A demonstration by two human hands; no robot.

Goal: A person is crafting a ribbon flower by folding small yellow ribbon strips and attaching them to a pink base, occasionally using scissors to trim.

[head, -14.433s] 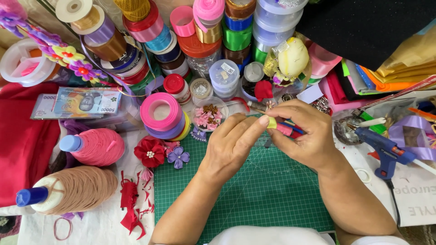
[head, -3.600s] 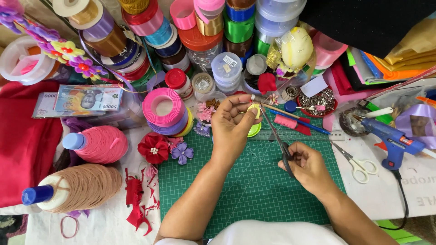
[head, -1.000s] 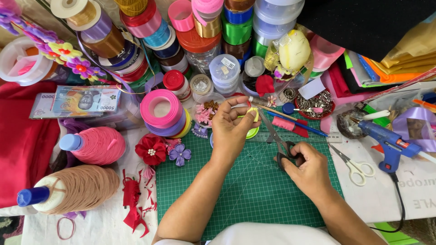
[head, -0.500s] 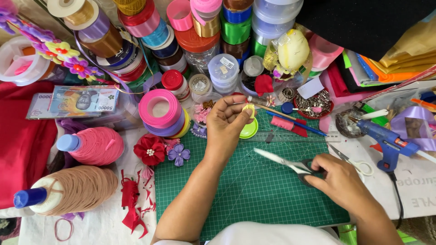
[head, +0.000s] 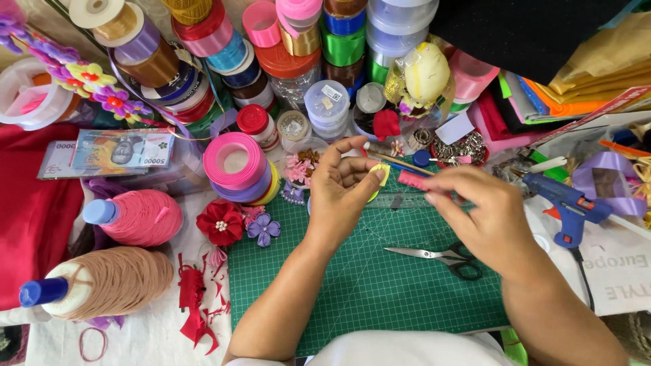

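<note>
The left hand (head: 342, 190) is raised above the green cutting mat (head: 352, 291), its thumb and fingertips pinched on a small yellow piece (head: 382, 174). The right hand (head: 485, 217) reaches in from the right with its fingers closed on a pink stick-like item (head: 411, 180) just beside that piece, though what exactly it is cannot be made out. A pair of black-handled scissors (head: 444, 255) lies flat on the mat below the right hand, and a blue glue gun (head: 566, 203) rests off the mat to the right.
</note>
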